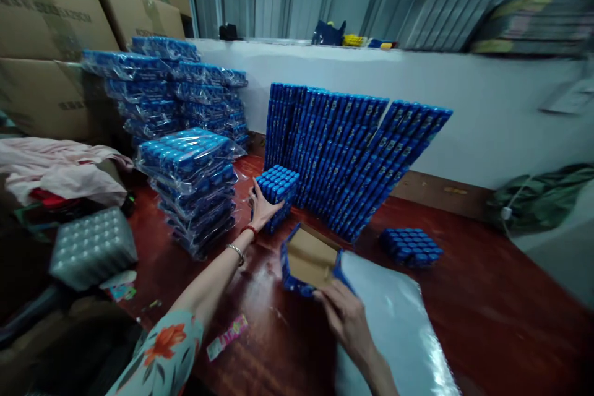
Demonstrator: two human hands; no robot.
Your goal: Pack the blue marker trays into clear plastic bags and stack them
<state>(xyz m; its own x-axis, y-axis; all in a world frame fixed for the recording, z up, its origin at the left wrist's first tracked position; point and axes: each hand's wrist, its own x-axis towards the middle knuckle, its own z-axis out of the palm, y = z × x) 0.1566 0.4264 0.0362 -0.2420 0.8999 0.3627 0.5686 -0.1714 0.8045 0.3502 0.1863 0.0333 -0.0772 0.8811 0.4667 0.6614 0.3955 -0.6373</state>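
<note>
My left hand point(264, 206) reaches forward, its thumb and fingers spread around the near sides of a block of small blue cylinders point(278, 180). They look like batteries, packed upright in tight rows. Closer to me, my right hand point(341, 309) pinches the near edge of an open cardboard box point(309, 257), blue outside and plain brown inside. The box is tilted, and its open side faces me. Part of it lies over the corner of a shiny pale sheet point(385, 309).
Tall rows of blue cylinders point(338, 154) lean behind the block. Film-wrapped packs point(190, 154) are stacked at left, before large cartons point(51, 12). A small blue group point(411, 246) sits right on the red table point(482, 297). A silvery studded pack point(95, 247) lies left.
</note>
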